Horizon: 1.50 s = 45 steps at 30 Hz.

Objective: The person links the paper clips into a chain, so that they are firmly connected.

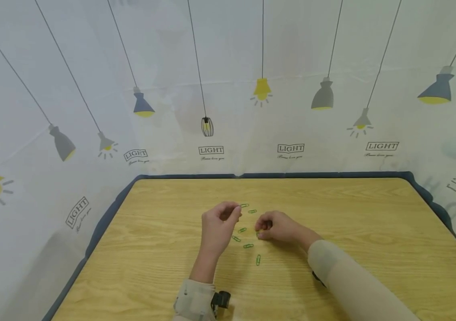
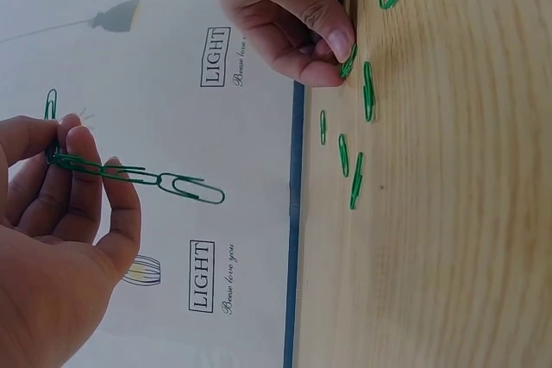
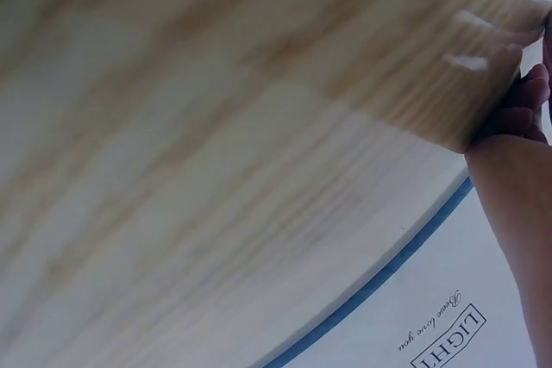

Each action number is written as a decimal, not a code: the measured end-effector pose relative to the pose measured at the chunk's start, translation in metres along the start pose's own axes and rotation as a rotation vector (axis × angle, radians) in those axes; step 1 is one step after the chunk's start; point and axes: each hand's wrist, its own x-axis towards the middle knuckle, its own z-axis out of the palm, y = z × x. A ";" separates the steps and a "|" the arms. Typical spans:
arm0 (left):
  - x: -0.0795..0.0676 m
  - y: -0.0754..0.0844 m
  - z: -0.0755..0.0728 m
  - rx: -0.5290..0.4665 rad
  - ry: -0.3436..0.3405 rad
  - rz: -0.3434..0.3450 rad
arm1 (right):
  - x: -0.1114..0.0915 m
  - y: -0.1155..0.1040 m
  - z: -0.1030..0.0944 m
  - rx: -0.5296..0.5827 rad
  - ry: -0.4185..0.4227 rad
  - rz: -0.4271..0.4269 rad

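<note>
My left hand [image 1: 220,223] holds up a chain of linked green paper clips [image 2: 159,180] between thumb and fingertips, raised off the table. One end of the chain sticks out past the fingers in the left wrist view. To the right, my right hand [image 1: 278,226] pinches a single green paper clip [image 2: 348,62] low at the tabletop. Several loose green paper clips [image 1: 248,246] lie scattered between and in front of the hands. In the right wrist view, part of a hand [image 3: 517,114] shows at the right edge; its fingertips are cut off.
The wood-grain table [image 1: 151,249] has a dark blue edging [image 1: 292,175] along its back and sides. Behind it hangs a pale sheet [image 1: 236,102] printed with lamps and lettering. A small black camera [image 1: 222,299] is strapped at the left wrist.
</note>
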 end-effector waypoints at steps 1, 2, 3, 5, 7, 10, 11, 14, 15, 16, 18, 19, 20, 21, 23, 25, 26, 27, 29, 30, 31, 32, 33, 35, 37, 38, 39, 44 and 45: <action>0.000 0.000 0.000 0.002 0.000 0.001 | 0.000 0.000 0.000 0.002 -0.002 -0.002; 0.000 0.000 0.000 0.003 0.000 0.001 | -0.001 0.000 0.000 0.003 -0.006 -0.005; 0.000 0.000 0.000 0.002 0.000 0.000 | -0.001 0.000 -0.001 0.008 -0.010 -0.004; 0.000 0.000 -0.001 -0.001 0.000 0.000 | -0.002 0.000 -0.002 0.021 -0.019 0.000; 0.000 0.001 -0.001 -0.006 -0.003 -0.002 | -0.002 0.000 -0.003 0.046 -0.031 0.004; 0.001 0.002 -0.001 -0.006 -0.007 -0.009 | -0.003 0.000 -0.005 0.092 -0.050 0.016; 0.001 0.002 -0.001 -0.006 -0.009 -0.013 | -0.003 0.000 -0.005 0.111 -0.057 0.024; 0.002 0.004 -0.002 -0.013 -0.008 -0.020 | -0.002 0.002 -0.006 0.158 -0.061 0.048; 0.002 0.004 -0.002 -0.015 -0.006 -0.018 | -0.002 0.003 -0.006 0.182 -0.056 0.053; 0.002 0.005 -0.003 -0.021 -0.004 -0.016 | -0.003 0.003 -0.007 0.206 -0.048 0.060; 0.003 0.006 -0.003 -0.025 -0.005 -0.009 | -0.005 0.004 -0.010 0.254 -0.023 0.072; 0.003 0.006 -0.003 -0.023 -0.008 -0.006 | -0.006 0.004 -0.012 0.267 -0.004 0.081; 0.003 0.007 -0.003 -0.023 -0.012 -0.002 | -0.008 0.003 -0.015 0.280 0.016 0.085; 0.003 0.007 -0.004 -0.020 -0.014 0.000 | -0.011 0.001 -0.018 0.293 0.037 0.089; 0.003 0.008 -0.004 -0.017 -0.016 0.001 | -0.017 -0.007 -0.027 0.329 0.084 0.088; 0.004 0.009 -0.005 -0.017 -0.009 0.002 | -0.025 -0.022 -0.037 0.373 0.128 0.054; 0.004 0.009 -0.006 -0.018 -0.005 0.004 | -0.030 -0.031 -0.041 0.408 0.150 0.024; 0.004 0.010 -0.006 -0.019 -0.002 0.004 | -0.035 -0.040 -0.045 0.446 0.179 -0.008; 0.005 0.011 -0.006 -0.020 -0.004 0.010 | -0.048 -0.060 -0.051 0.515 0.237 -0.081; 0.004 0.013 -0.006 -0.021 -0.007 0.016 | -0.055 -0.070 -0.052 0.537 0.265 -0.104; 0.004 0.014 -0.005 -0.021 -0.010 0.020 | -0.063 -0.078 -0.053 0.562 0.296 -0.127; 0.003 0.016 -0.004 -0.021 -0.013 0.026 | -0.070 -0.084 -0.051 0.578 0.332 -0.149; 0.002 0.019 -0.003 -0.020 -0.016 0.034 | -0.076 -0.090 -0.049 0.593 0.365 -0.166; 0.000 0.025 -0.002 -0.012 -0.021 0.065 | -0.085 -0.096 -0.043 0.608 0.417 -0.169; -0.002 0.030 -0.001 0.001 -0.020 0.109 | -0.091 -0.099 -0.034 0.624 0.466 -0.170; -0.003 0.032 -0.001 0.009 -0.018 0.133 | -0.093 -0.099 -0.030 0.628 0.487 -0.163; -0.003 0.033 0.000 0.022 -0.016 0.159 | -0.093 -0.100 -0.026 0.638 0.504 -0.157; -0.006 0.034 0.004 0.105 0.006 0.283 | -0.093 -0.101 -0.013 0.678 0.567 -0.112; -0.007 0.033 0.005 0.126 0.012 0.309 | -0.093 -0.101 -0.011 0.682 0.577 -0.102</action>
